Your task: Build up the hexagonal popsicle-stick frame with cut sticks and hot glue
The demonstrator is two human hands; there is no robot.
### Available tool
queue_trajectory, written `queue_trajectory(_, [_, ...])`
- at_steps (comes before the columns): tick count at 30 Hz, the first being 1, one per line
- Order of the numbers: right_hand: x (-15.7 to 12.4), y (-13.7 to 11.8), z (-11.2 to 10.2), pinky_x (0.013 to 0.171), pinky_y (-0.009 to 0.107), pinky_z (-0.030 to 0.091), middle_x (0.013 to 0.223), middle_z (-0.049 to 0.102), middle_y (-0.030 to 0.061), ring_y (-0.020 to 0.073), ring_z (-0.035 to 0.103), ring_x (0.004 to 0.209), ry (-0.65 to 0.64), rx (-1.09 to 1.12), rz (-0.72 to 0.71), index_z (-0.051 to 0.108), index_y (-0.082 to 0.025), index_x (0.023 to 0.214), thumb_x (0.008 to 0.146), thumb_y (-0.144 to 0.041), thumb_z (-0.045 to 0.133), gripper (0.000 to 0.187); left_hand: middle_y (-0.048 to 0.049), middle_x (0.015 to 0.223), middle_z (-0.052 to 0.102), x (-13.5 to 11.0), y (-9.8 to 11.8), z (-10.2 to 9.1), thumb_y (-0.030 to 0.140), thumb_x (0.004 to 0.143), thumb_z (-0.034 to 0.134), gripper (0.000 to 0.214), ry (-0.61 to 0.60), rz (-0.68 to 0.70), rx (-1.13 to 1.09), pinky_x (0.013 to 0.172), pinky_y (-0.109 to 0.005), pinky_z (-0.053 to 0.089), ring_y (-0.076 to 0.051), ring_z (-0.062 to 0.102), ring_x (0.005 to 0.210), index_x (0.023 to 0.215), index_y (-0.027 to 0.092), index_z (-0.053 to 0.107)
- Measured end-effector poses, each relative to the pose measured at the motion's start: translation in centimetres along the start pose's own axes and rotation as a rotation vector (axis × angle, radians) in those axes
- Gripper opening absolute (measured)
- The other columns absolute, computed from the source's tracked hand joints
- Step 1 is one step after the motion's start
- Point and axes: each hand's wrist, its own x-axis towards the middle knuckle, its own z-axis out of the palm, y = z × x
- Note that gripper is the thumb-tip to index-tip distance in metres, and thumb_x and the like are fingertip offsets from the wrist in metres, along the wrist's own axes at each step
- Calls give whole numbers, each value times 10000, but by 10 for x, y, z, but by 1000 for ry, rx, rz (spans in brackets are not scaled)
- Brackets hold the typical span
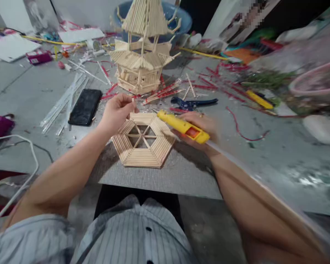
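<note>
A flat hexagonal frame of wooden sticks point(143, 141) lies on a grey mat point(181, 172) in front of me. My left hand point(117, 112) hovers over its far left corner, fingers pinched on a short wooden stick point(133, 101). My right hand point(200, 129) grips a yellow glue gun point(183, 126), its nozzle pointing left over the frame's far edge. Behind the frame stands a tiered tower of sticks point(141, 47).
A black phone point(85, 106) and clear glue sticks point(64, 102) lie to the left. Blue pliers point(191, 103) and red-tipped sticks point(165, 91) lie past the frame. A white cable point(22, 172) curls at the left. A pink basket point(316, 82) and clutter sit right.
</note>
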Motion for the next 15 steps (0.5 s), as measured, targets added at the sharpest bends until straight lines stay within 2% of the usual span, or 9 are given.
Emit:
queue_trajectory(3, [6, -6, -8, 699, 294, 533, 877, 679, 109, 203, 665, 829, -82, -20, -35, 551, -158, 954, 899, -247, 522, 109, 61, 573, 461, 0, -3, 0, 39, 804, 568, 186, 9, 192, 63, 520, -205, 307, -56, 404, 517, 694, 183, 524])
queue_trajectory(5, [11, -12, -12, 650, 310, 536, 883, 683, 126, 218, 671, 804, -121, -33, -57, 558, -149, 949, 920, -238, 479, 123, 64, 570, 429, -1, -1, -1, 57, 801, 584, 174, 4, 270, 86, 526, -204, 303, -57, 389, 527, 691, 185, 540])
queue_trajectory(7, [16, -18, -14, 608, 320, 536, 889, 690, 139, 230, 678, 772, -142, -57, -85, 571, -138, 945, 918, -249, 485, 142, 61, 571, 427, -4, 4, -2, 67, 794, 593, 168, 2, 291, 92, 525, -202, 302, -57, 381, 529, 679, 183, 551])
queue_trajectory(9, [18, -23, -14, 597, 313, 535, 902, 697, 131, 221, 681, 764, -153, -74, -102, 584, -143, 951, 909, -236, 501, 131, 58, 562, 446, -5, 9, -4, 53, 771, 594, 162, -8, 243, 91, 505, -199, 288, -52, 371, 517, 664, 171, 569])
queue_trajectory(11, [16, -23, -10, 617, 299, 538, 917, 701, 99, 196, 681, 783, -141, -30, -92, 591, -169, 962, 907, -223, 506, 115, 60, 520, 441, -4, 11, -7, 61, 758, 597, 148, -52, 123, 60, 463, -196, 256, -44, 343, 472, 645, 156, 591])
queue_trajectory(13, [12, -22, -6, 651, 299, 545, 899, 697, 58, 179, 677, 798, -34, 68, -16, 598, -203, 951, 885, -260, 559, 96, 74, 465, 402, -3, 11, -8, 85, 769, 591, 118, -113, -30, -23, 417, -195, 208, -35, 291, 410, 672, 143, 624])
queue_trajectory(14, [11, -21, -5, 650, 307, 546, 865, 693, 40, 179, 672, 776, 73, 133, 45, 606, -217, 927, 842, -318, 627, 133, 84, 441, 372, -3, 10, -8, 98, 782, 584, 103, -145, -96, -81, 399, -193, 183, -31, 262, 382, 708, 138, 643])
queue_trajectory(15, [9, -20, -4, 651, 321, 545, 834, 685, 30, 180, 664, 750, 147, 192, 188, 621, -228, 895, 797, -353, 682, 170, 93, 423, 345, -3, 9, -8, 110, 797, 576, 98, -179, -146, -141, 387, -190, 165, -28, 239, 361, 751, 134, 659])
